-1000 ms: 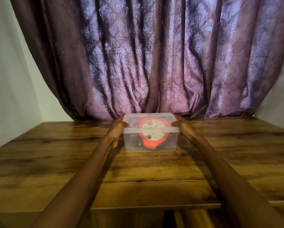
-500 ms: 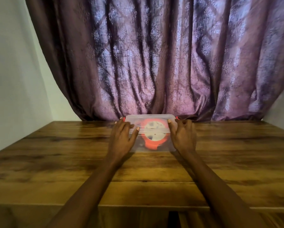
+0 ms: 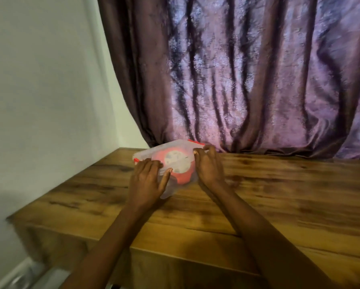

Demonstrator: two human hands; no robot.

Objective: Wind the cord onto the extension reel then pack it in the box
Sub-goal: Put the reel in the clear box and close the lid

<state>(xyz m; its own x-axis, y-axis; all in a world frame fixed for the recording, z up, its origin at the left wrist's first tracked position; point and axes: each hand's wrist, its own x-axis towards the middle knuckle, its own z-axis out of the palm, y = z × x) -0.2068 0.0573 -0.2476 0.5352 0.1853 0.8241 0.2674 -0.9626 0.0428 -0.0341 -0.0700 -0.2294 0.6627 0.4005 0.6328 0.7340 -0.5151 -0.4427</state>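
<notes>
We find the clear plastic rectangular box point(image 3: 170, 161) standing on the brown wood-grain table point(image 3: 279, 197), toward its far edge at twelve o'clock from the person, just in front of the purple patterned curtain point(image 3: 248, 80). Its clear lid point(image 3: 176, 147) with red side clips point(image 3: 135, 161) is on, and the round red and white extension reel point(image 3: 180, 166) shows through it, lying inside the box. The cord itself cannot be made out.

The left hand point(image 3: 147, 182) lies flat, fingers spread, on the lid's near-left corner, at about seven o'clock from the reel. The right hand point(image 3: 208, 165) rests open against the box's right end, at about three o'clock from the reel, fingertips curled near the far clip. Neither hand is closed around anything; both press with open palms. The reel sits between the two hands, under the lid.

We judge the step in hand to be seating and latching the lid. To do it well, press evenly at both ends so the lid drops level, then fold each red clip down until it catches, keeping the box steady on the table.
</notes>
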